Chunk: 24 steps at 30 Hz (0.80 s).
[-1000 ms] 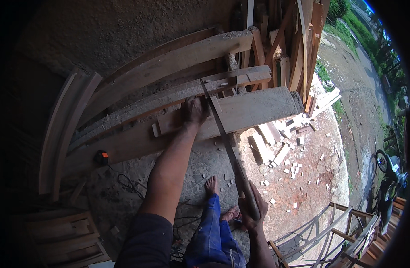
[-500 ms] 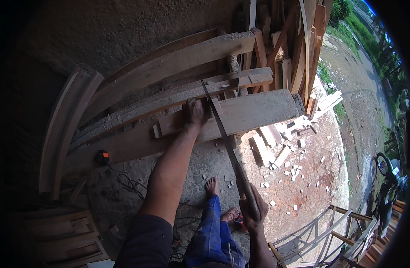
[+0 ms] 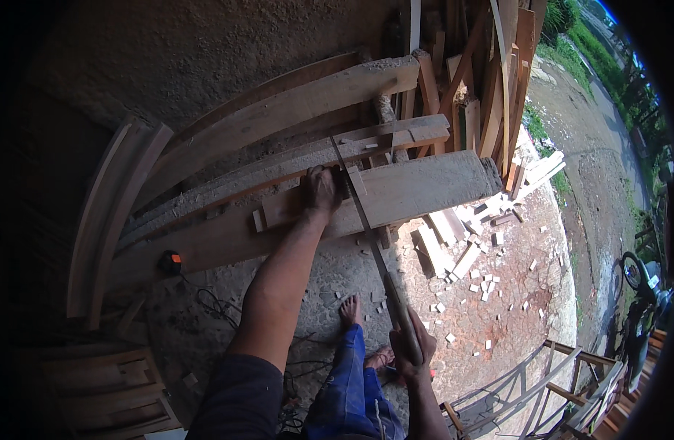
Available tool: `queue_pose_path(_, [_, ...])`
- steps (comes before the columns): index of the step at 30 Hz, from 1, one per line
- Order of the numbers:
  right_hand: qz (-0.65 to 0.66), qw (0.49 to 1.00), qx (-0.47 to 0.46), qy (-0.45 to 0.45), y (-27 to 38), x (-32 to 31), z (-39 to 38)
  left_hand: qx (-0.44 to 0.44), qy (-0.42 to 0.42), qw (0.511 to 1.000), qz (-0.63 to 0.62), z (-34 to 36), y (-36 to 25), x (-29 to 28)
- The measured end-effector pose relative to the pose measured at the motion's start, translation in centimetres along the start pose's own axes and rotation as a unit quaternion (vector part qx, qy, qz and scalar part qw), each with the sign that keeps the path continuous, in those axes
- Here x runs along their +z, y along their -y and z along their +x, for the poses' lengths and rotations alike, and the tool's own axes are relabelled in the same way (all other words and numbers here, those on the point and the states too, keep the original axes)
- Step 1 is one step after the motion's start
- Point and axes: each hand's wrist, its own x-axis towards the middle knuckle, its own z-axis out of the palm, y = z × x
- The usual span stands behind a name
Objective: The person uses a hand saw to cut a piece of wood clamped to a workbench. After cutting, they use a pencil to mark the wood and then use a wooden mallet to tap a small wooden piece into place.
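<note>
Gripping the saw (image 3: 367, 229), the right hand (image 3: 418, 345) is angling its handle (image 3: 396, 297) slightly further left than a moment ago; the left hand (image 3: 322, 191) is still clasping the short board (image 3: 282, 208) atop the plank (image 3: 429, 180), seemingly keeping the sawing steady. How deep the saw is biting is remaining unclear.

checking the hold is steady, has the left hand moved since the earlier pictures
No, the left hand keeps its place along the wide plank.

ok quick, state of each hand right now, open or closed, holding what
Left hand: curled over the short wood piece; whether it grips cannot be told.
Right hand: closed, holding the saw.
</note>
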Motion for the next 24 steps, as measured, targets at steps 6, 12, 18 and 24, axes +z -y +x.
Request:
queue_pose_path(6, [-0.002, 0.999, -0.022, -0.024, -0.9, -1.4, -4.1, -0.005, 0.009, 1.0, -0.004, -1.4, 1.0, 1.1])
queue_pose_path(12, [0.105, 0.993, 0.054, 0.003, 0.4, 4.8, 9.5, 0.016, 0.068, 0.997, 0.021, -0.4, -1.3, 0.3])
queue_pose_path(18, [-0.058, 0.998, 0.004, 0.033, -1.4, -3.8, -8.1, -0.065, 0.018, 0.998, -0.02, -0.5, -0.4, 0.5])
queue_pose_path(24, [0.121, 0.992, 0.028, -0.012, 0.6, 5.0, 11.0, 0.052, 0.009, 0.998, 0.02, 0.4, -1.9, 0.2])
